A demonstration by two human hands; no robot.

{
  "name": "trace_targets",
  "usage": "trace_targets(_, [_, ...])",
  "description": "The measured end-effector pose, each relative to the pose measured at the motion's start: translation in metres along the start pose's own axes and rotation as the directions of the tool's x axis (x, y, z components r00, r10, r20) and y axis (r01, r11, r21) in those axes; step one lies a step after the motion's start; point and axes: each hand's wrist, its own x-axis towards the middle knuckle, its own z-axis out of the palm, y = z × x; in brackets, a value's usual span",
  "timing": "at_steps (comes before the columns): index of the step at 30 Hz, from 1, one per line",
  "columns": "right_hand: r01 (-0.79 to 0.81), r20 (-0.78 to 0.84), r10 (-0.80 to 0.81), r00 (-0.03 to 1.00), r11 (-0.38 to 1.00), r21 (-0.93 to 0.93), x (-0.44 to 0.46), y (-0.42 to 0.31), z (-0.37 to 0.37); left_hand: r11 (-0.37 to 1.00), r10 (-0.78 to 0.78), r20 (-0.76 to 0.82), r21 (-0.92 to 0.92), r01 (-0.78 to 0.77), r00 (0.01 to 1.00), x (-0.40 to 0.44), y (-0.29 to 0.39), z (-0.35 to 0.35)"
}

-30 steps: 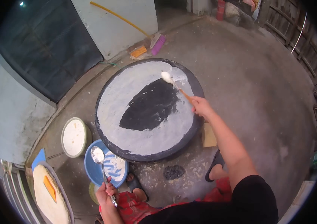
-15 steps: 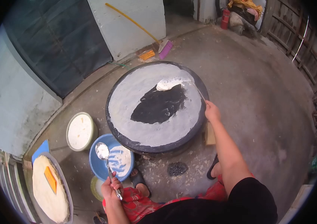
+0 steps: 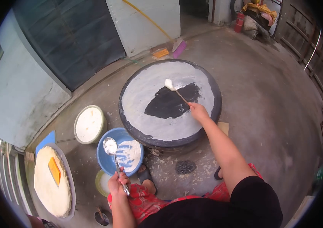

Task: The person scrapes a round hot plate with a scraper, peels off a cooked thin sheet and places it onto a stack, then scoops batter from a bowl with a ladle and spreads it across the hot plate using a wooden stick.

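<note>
My right hand (image 3: 198,111) grips a thin wooden-handled spreader (image 3: 180,97) whose far end is covered in white batter. It hangs over a large round black griddle (image 3: 217,97). A thin layer of pale batter (image 3: 142,81) covers most of the griddle, around a bare dark patch (image 3: 171,104) in the middle. My left hand (image 3: 118,183) is closed round the handle of a metal ladle (image 3: 110,146), its bowl holding white batter. The ladle is over a blue basin (image 3: 101,161) with streaks of batter inside.
Left of the griddle stands a tub (image 3: 103,129) of white batter. A stack of pale round sheets (image 3: 47,190) with an orange scraper (image 3: 54,171) lies at the far left. Behind the griddle, a broom (image 3: 179,48) leans by the wall near an orange dustpan (image 3: 160,53).
My right hand has moved left and toward me, and the spreader has turned, its batter-covered end now at the bare patch's far edge. My left hand still holds the ladle. The view has shifted slightly.
</note>
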Motion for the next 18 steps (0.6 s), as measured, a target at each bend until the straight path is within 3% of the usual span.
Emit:
trace_targets(3, [0.090,0.128,-0.080,0.988,0.993,-0.075,-0.022,-0.010,-0.024,1.000,0.005,-0.004,0.000,-0.005,1.000,0.002,0.004,-0.002])
trace_targets(5, [-0.158,-0.118,0.147,0.982,0.984,-0.088,-0.031,-0.007,-0.037,1.000,0.014,0.006,0.002,-0.014,1.000,0.001,0.004,-0.003])
trace_targets(6, [-0.157,-0.115,0.147,0.982,0.984,-0.089,-0.030,-0.001,-0.028,1.000,0.020,0.016,0.010,-0.020,1.000,0.000,0.004,-0.003])
trace_targets(8, [-0.093,-0.126,0.083,0.989,0.993,-0.073,-0.028,0.011,-0.006,1.000,0.020,0.012,0.016,-0.021,1.000,0.000,0.004,-0.003])
trace_targets(9, [0.010,-0.047,-0.013,0.999,0.998,-0.057,-0.031,0.012,0.008,1.000,0.020,0.009,0.020,-0.020,1.000,0.000,0.003,-0.002])
trace_targets(10, [0.009,-0.045,-0.012,0.999,0.998,-0.058,-0.034,0.003,0.012,1.000,0.020,0.007,0.020,-0.020,1.000,0.000,0.003,-0.003])
trace_targets(12, [0.069,0.128,-0.055,0.990,0.992,-0.105,-0.042,-0.019,0.008,1.000,-0.013,0.021,-0.003,0.013,1.000,0.000,0.004,-0.003])
trace_targets(16, [-0.070,0.107,0.083,0.991,0.990,-0.124,-0.037,-0.029,-0.010,1.000,-0.004,0.010,0.020,0.004,1.000,0.000,0.003,-0.006])
trace_targets(18, [0.073,0.007,-0.073,0.997,0.995,-0.063,-0.018,0.000,0.018,1.000,0.004,0.009,0.012,-0.005,1.000,-0.001,0.003,-0.006])
